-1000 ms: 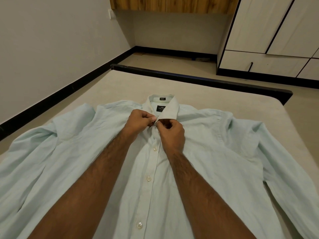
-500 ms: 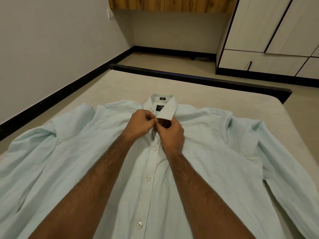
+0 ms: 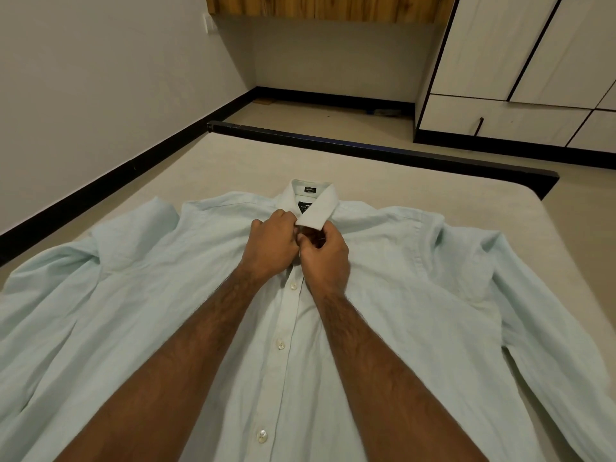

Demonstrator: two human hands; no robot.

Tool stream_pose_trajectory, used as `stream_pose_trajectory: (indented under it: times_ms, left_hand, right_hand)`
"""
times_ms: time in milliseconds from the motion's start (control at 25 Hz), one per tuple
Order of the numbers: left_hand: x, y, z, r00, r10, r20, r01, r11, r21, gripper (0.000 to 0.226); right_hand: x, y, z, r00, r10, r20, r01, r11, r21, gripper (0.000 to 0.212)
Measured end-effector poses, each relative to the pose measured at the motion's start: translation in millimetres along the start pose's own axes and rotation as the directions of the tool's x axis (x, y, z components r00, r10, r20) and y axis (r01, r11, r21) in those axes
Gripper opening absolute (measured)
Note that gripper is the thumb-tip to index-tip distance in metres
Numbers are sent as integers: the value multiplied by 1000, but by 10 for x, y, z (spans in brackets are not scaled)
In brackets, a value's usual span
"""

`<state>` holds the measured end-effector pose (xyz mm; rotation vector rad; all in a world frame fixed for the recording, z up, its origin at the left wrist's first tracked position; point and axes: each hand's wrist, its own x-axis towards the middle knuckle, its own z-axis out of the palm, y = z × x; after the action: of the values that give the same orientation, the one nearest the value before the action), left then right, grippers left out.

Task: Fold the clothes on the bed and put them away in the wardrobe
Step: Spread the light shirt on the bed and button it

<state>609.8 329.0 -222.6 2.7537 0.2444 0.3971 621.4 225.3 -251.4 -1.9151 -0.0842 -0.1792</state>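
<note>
From the head camera, a pale mint dress shirt (image 3: 416,295) lies face up and spread flat across the beige bed (image 3: 253,161), sleeves thrown out to either side. Both hands are working right at the neck. The left hand (image 3: 271,243) has its fingers curled in, pinching the placket edge just under the collar (image 3: 316,208). The right hand (image 3: 328,258) is curled too, thumb and fingers pinching the opposite edge, and the two hands touch knuckle to knuckle. What sits between the fingertips is hidden, so whether the top button is through its hole cannot be told. Just beyond the fingers, the right collar flap folds down over the right hand's knuckles, with a dark neck label (image 3: 305,207) showing inside. Back toward the wrists, a line of pearly buttons (image 3: 280,344) runs down the closed front between the two forearms. Well past the fingertips, over the bed's black foot rail (image 3: 383,151), the white wardrobe (image 3: 500,61) stands with its doors closed, and a wooden cabinet (image 3: 326,8) hangs on the wall to the left of it.
</note>
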Motion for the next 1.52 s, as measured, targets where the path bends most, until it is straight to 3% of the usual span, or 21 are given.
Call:
stream_pose_trajectory:
  times_ms: [200, 320, 400, 600, 720, 800, 920, 1000, 1080, 1160, 1200, 1280, 1400, 1520]
  left_hand:
    - [-7, -58, -59, 996, 89, -28, -91, 994, -62, 11]
    - [-1, -137, -96, 972, 234, -29, -228, 964, 137, 14]
    - [23, -166, -114, 972, 235, -5, -230, 954, 191, 17]
    - [94, -171, -159, 987, 85, 134, -69, 990, -120, 16]
    - [98, -216, -185, 975, -4, 220, 81, 936, -343, 12]
    - [84, -252, -166, 983, 11, 185, 64, 915, -399, 25]
    - [58, -282, -104, 997, 78, -4, -75, 936, -345, 58]
    - [98, -336, -159, 982, 61, -178, -118, 936, -332, 57]
    - [205, -576, -225, 965, 10, -261, -46, 990, -133, 46]
    - [282, -895, -308, 990, -89, -108, 109, 976, 187, 55]
    - [287, -1010, -353, 986, -168, -19, 166, 940, 298, 56]
    - [252, -1124, -448, 978, -208, 28, 176, 886, 429, 48]
    - [181, -1075, -679, 989, -147, -10, 140, 915, 379, 28]
    - [48, -948, -995, 987, -158, -44, 163, 969, 184, 19]
  right_hand:
    - [-25, -26, 20, 1000, -16, -6, 15, 998, -57, 18]
    - [-21, -21, 20, 1000, -10, 1, 10, 997, -70, 20]
    - [-18, -16, 17, 1000, -9, 13, 9, 998, -61, 21]
    - [-21, -18, 3, 998, -54, 38, 55, 998, -28, 24]
    - [-9, -3, -1, 997, -69, 35, 68, 998, 12, 23]
    - [18, 7, -6, 999, -39, -2, 39, 999, 15, 24]
    - [39, 18, 0, 998, 15, -56, -16, 1000, -26, 31]
    - [40, 19, 10, 997, 6, -80, -9, 999, -39, 28]
    - [38, 19, 28, 999, 8, -47, -10, 999, -43, 21]
    - [25, 21, 61, 999, 14, 38, -11, 996, -94, 22]
    - [34, 34, 74, 996, 7, 86, 5, 990, -142, 22]
    - [76, 67, 75, 979, -12, 205, 53, 979, -195, 17]
    - [74, 70, -90, 927, -14, 376, 46, 996, -76, 20]
    - [-76, -21, -300, 914, -65, 399, 74, 997, -8, 34]
